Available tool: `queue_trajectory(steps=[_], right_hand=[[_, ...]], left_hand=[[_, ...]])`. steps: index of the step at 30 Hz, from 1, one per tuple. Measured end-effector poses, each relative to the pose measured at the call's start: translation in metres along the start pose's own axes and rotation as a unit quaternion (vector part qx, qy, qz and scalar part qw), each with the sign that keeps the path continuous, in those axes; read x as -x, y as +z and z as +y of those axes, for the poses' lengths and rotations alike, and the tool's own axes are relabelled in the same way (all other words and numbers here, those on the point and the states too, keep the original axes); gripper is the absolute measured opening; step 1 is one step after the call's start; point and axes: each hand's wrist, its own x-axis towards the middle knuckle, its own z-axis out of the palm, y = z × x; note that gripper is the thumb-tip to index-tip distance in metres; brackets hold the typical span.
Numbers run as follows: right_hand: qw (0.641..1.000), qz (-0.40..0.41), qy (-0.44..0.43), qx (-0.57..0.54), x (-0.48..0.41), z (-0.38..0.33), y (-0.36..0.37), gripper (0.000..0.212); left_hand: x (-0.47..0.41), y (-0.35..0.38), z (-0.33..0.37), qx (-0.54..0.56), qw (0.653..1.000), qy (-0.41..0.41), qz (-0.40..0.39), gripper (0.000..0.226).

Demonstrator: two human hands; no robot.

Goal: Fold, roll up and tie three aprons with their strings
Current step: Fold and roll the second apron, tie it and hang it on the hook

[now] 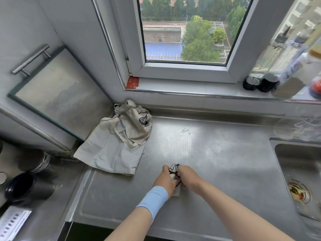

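Where the steel table (199, 153) fills the lower centre of the frame, a rolled apron (175, 178) sits between both hands; left hand (164, 180), blue wristband (153, 200), fingers curled on the roll; right hand (188, 177), fingers closed on its dark strings (176, 180); loose beige aprons (118, 138), heaped left of centre against the wall; sink (298, 174), right edge; bottles (271, 73), windowsill, upper right

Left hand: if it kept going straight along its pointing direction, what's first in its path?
The left hand already presses the rolled apron; beyond it, probably bare steel counter. Depth unclear.
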Motion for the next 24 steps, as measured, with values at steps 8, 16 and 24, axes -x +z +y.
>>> queue_trajectory(steps=[8, 16, 24], right_hand=[[0.999, -0.015, 0.035, 0.012, -0.008, 0.010, -0.005, 0.036], [0.996, -0.037, 0.072, 0.038, -0.011, 0.007, -0.012, 0.035], [0.986, -0.082, 0.144, 0.023, -0.013, 0.004, -0.033, 0.037]], left_hand=[[-0.003, -0.015, -0.015, 0.070, 0.989, -0.001, -0.128, 0.044], [-0.007, -0.054, -0.030, -0.062, 0.984, 0.023, -0.167, 0.018], [-0.006, -0.036, -0.030, 0.033, 0.998, 0.035, -0.049, 0.046]])
